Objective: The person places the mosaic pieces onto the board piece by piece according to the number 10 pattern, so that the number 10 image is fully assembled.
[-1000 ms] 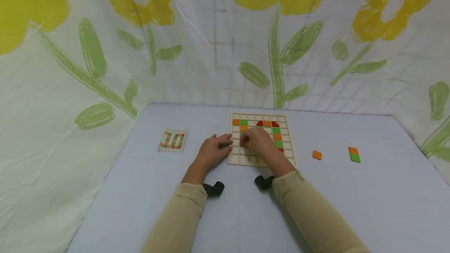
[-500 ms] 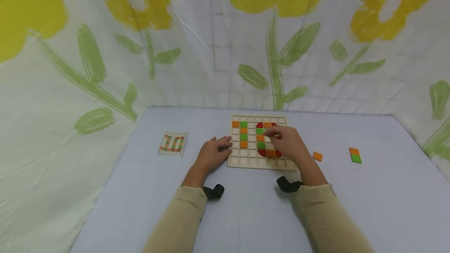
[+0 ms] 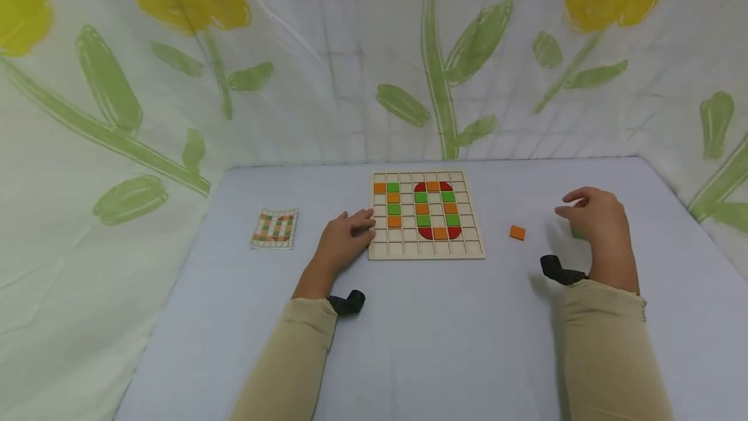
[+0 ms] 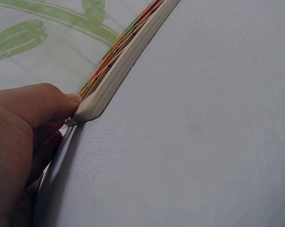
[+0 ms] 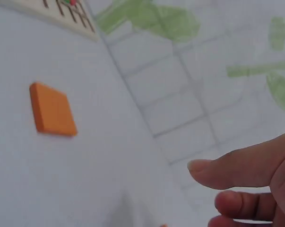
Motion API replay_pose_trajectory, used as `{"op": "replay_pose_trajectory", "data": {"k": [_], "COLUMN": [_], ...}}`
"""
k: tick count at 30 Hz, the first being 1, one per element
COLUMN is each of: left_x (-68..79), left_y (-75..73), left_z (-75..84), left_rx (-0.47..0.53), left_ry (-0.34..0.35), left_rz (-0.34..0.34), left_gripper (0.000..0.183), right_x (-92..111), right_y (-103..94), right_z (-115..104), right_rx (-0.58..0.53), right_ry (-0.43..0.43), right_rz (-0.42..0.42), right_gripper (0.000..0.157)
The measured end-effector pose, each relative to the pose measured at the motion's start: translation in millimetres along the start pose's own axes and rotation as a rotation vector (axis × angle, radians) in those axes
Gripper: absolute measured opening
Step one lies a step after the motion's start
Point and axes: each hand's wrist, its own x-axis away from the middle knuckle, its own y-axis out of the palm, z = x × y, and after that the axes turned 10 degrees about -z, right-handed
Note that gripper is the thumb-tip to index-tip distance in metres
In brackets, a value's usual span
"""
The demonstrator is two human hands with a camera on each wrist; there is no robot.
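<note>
A square wooden grid board (image 3: 394, 249) lies on the table with orange, green and red tiles set in its cells in the shape of "10". My left hand (image 3: 343, 240) rests at the board's left edge; the left wrist view has its thumb (image 4: 66, 106) touching the board's near corner. Over at the right, my right hand (image 3: 604, 219) is above the table with thumb and fingers apart and nothing between them. Partly hidden behind it lies a green tile (image 3: 576, 232). One loose orange tile (image 3: 517, 232) sits between the board and this hand.
A small patterned card (image 3: 274, 229) with a coloured grid lies left of the left hand. The white table (image 3: 456, 336) meets a curtain (image 3: 315, 122) painted with yellow flowers at its back edge. Black wrist cameras (image 3: 349, 303) jut inward from both wrists.
My right hand has moved from the board to the right, over the loose tiles there. The left hand has stayed at the board's edge. The head view has shifted slightly.
</note>
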Motion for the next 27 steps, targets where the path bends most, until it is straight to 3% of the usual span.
{"op": "replay_pose_trajectory", "data": {"k": [4,7,13,21,27], "left_x": [-1.0,-1.5,-1.4,-0.7,-0.6], "left_y": [0.9,1.5,1.1,0.0,0.8], "left_z": [-0.3,-1.0,-2.7,0.1,0.6], "left_rx": [0.006,0.01,0.006,-0.003,-0.001], "left_ry": [0.005,0.013,0.003,-0.01,-0.028], "left_rz": [0.007,0.021,0.026,0.024,0.01], "left_gripper": [0.032,0.031,0.031,0.031,0.031], "right_x": [-5,-9,-17,-28,-29], "right_y": [-0.4,4.2,14.2,29.4,40.8], "right_z": [26,35,31,9,-2], "right_rx": [0.003,-0.007,-0.06,-0.086,-0.076], "right_ry": [0.136,0.162,0.093,-0.054,-0.087], "right_rz": [-0.022,-0.034,-0.03,-0.121,-0.078], "right_gripper": [0.059,0.056,0.042,0.047,0.042]}}
